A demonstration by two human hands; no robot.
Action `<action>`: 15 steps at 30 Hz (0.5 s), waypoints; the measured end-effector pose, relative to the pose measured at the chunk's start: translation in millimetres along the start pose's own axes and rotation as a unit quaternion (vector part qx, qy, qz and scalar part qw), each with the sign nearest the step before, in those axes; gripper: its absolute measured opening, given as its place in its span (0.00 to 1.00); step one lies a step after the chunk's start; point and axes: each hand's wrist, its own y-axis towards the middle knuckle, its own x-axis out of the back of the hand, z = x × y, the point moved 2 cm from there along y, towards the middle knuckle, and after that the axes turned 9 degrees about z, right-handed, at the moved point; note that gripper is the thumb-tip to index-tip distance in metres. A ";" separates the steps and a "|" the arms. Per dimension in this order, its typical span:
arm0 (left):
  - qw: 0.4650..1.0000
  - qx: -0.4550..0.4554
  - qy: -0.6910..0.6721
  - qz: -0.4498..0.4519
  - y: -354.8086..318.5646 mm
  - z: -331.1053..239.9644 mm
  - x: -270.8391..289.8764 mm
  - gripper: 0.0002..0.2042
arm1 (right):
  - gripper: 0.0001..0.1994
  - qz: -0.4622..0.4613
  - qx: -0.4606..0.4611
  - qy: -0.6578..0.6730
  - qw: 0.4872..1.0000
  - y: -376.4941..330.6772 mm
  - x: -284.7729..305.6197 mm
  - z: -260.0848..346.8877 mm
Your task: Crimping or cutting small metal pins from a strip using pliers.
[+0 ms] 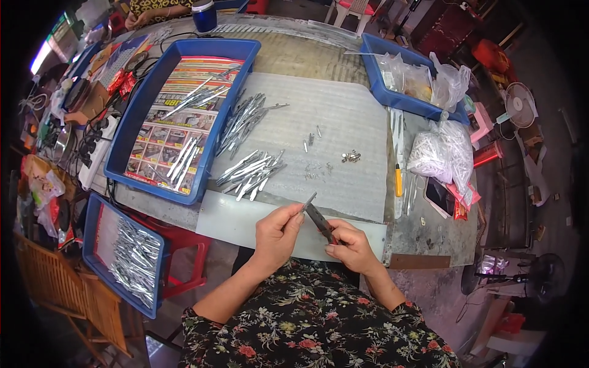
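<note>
My left hand (277, 230) pinches a thin silver metal strip (308, 201) between thumb and fingers near the table's front edge. My right hand (351, 245) grips a small dark tool (319, 222) whose tip meets the strip's lower end. Just beyond my hands lies a heap of similar silver strips (250, 170) on a pale corrugated sheet (343, 122), with a second heap (244, 119) farther back. A few small metal bits (351, 157) are scattered on the sheet.
A large blue tray (138, 116) lined with printed paper holds several strips at the left. Another blue tray (104, 257) of strips rests on a red stool. A blue bin (383, 92) with plastic bags stands at back right. A yellow-handled knife (398, 178) lies right.
</note>
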 end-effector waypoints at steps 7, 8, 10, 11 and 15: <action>0.977 -0.126 0.164 -0.048 -3.0 -12.6 -3.1 0.07 | 0.08 0.051 -0.034 0.040 0.997 -1.3 0.4 -6.8; 0.977 -0.126 0.164 -0.049 -2.3 -12.1 -2.5 0.07 | 0.08 0.067 -0.104 0.221 0.967 -1.9 -1.8 -6.4; 0.974 -0.150 0.160 -0.049 -1.1 -12.6 -1.4 0.08 | 0.07 0.082 -0.169 0.393 0.900 -1.6 -5.0 -3.7; 0.974 -0.150 0.161 -0.050 -1.3 -12.1 -1.0 0.08 | 0.07 0.063 -0.159 0.371 0.913 0.1 -3.9 -1.8; 0.998 -0.040 0.043 -0.037 -0.1 -5.1 -0.2 0.08 | 0.04 0.030 -0.033 0.132 0.990 2.5 1.5 -5.4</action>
